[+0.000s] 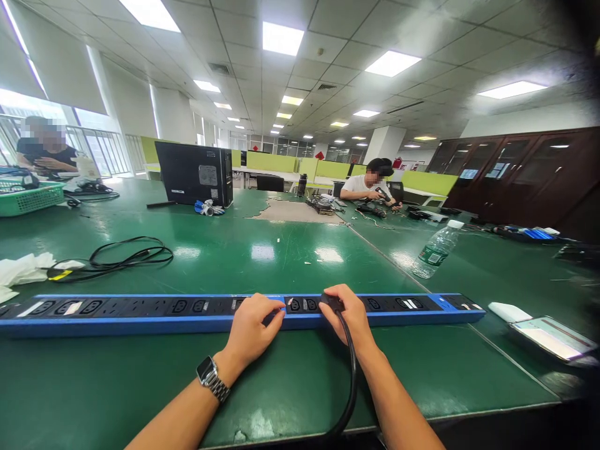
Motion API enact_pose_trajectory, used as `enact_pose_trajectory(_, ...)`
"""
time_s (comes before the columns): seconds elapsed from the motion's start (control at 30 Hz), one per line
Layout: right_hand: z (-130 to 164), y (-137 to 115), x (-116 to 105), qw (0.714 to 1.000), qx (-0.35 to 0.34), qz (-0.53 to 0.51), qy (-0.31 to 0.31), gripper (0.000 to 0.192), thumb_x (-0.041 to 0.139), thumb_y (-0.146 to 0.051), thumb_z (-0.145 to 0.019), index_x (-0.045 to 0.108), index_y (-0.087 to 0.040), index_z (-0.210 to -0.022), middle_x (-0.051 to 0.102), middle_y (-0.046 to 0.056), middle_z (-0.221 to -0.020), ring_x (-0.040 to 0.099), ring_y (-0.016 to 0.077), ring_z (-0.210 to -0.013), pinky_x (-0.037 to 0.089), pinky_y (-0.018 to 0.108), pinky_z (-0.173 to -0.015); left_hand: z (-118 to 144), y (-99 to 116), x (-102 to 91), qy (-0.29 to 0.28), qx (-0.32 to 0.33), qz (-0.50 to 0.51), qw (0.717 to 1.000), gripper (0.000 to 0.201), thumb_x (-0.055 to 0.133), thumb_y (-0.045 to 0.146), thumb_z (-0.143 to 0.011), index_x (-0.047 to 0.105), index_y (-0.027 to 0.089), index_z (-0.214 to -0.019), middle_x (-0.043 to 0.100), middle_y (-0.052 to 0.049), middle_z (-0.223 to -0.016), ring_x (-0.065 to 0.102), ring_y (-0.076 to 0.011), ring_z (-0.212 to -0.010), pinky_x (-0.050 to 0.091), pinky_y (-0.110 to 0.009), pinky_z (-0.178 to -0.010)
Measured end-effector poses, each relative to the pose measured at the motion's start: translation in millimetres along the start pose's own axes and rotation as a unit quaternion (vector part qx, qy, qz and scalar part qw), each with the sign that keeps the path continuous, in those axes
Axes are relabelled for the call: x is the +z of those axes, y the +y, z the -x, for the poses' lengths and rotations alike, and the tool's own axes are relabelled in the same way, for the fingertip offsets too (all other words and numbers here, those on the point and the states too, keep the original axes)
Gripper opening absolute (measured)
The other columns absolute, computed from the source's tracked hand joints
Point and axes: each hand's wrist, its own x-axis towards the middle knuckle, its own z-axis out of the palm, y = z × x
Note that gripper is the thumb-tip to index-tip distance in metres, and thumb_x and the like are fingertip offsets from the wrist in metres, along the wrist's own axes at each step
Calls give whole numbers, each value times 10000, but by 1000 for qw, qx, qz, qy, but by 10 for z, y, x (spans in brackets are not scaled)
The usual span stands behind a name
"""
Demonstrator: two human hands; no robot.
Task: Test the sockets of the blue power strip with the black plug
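A long blue power strip (140, 322) with a row of black sockets lies across the green table in front of me. My left hand (255, 319), with a watch on its wrist, is closed on the strip's middle, thumb and forefinger near each other at the front edge. To its right, my right hand (349, 315) grips a black power plug (330, 302) against the sockets. How deep the plug sits I cannot tell. Its thick black cord (352, 369) hangs down from my right hand and curves over the table's near edge.
A coiled black cable (131, 253) lies left, beyond the strip. A tilted water bottle (438, 250) and a phone (553, 337) are on the right. Farther back stand a black computer case (194, 172) and a green basket (30, 199). Two people sit at the table's far parts.
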Motion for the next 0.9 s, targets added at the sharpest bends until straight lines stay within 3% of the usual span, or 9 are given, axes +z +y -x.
enact_pose_trajectory(0.2,18,-5,-13,999,6,23,-23,151,608,-292,-795,593,-215,-923,645,42,-880,606,204,-810,485,338,-740,-6,1,-1,0,4,0,1000,138,549,234,-893,686,220,-912,722,-32,-832,626,-184,-787,483,-338,-745)
enact_pose_trajectory(0.4,95,-90,73,984,76,160,31,370,639,-396,-777,582,-207,-1089,666,82,-1003,590,274,-920,429,431,-826,-10,7,-7,-2,-2,0,1000,125,564,222,-887,685,216,-914,719,-28,-825,621,-184,-787,479,-335,-742)
enact_pose_trajectory(0.53,106,-119,67,972,98,213,31,288,623,-481,-796,608,-200,-861,673,74,-894,570,277,-879,406,428,-802,-7,20,-11,-1,-4,3,1000,127,561,216,-886,687,212,-906,715,-28,-821,620,-184,-787,479,-334,-744)
enact_pose_trajectory(0.63,95,-134,50,979,83,180,47,287,583,-485,-841,597,-199,-828,669,68,-854,570,261,-852,409,407,-790,-8,22,-10,-2,-3,-2,1000,127,564,215,-883,687,212,-911,716,-30,-823,622,-185,-787,481,-337,-745)
enact_pose_trajectory(0.8,77,-222,85,986,49,84,136,306,595,-495,-858,594,-198,-933,666,69,-872,595,232,-820,455,378,-779,-9,11,-9,-9,-2,1,1000,161,573,243,-886,669,230,-1015,717,-25,-841,629,-186,-798,480,-339,-754)
enact_pose_trajectory(0.9,100,-326,156,995,-11,36,94,288,642,-448,-842,600,-205,-993,661,55,-847,598,208,-765,481,345,-711,-2,5,-3,-19,3,0,1000,286,613,281,-871,618,235,-1153,719,-26,-890,632,-190,-821,479,-347,-770)
